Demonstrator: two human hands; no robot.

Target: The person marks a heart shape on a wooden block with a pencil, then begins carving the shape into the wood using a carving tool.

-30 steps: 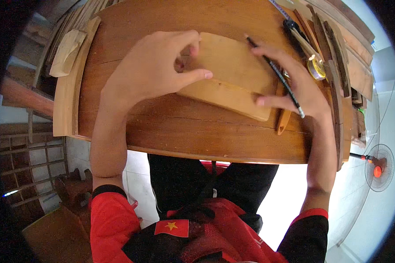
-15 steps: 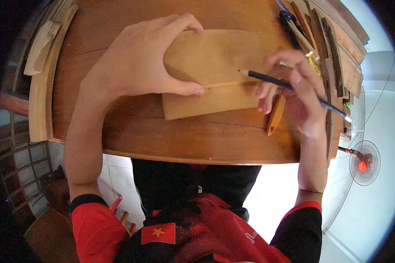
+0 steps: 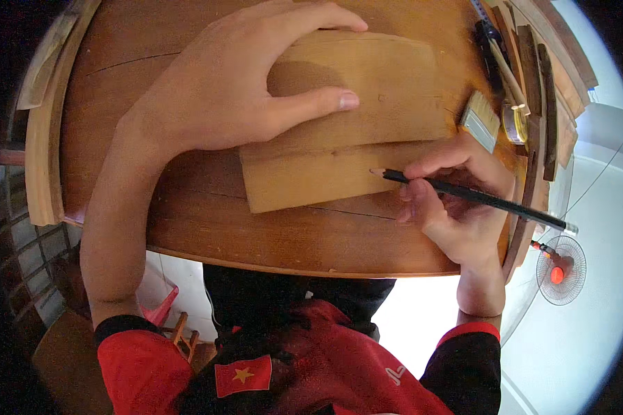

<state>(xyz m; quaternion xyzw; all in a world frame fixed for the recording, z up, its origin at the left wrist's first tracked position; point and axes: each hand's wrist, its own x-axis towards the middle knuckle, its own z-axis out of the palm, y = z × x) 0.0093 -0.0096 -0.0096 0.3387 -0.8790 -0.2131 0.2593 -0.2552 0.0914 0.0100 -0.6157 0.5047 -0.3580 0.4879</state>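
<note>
A pale wooden board lies on the brown table. A dark seam crosses it, setting off a near strip; I cannot tell whether these are separate pieces. My left hand spans the board's left end, thumb laid on top and forefinger reaching to the far edge, spread apart. My right hand pinches a black pencil between thumb and fingers over the board's right end. The pencil's sharpened tip is over the near strip; I cannot tell whether it touches.
Behind my right hand lies a flat paintbrush, partly hidden. A yellow tape roll and a black tool sit near the wood strips along the table's right. More planks line the left edge. A fan stands beyond at right.
My right hand has come nearer to me, bringing the pencil tip from the seam area onto the near strip. The brush's bristles now show. The whole view has shifted slightly.
</note>
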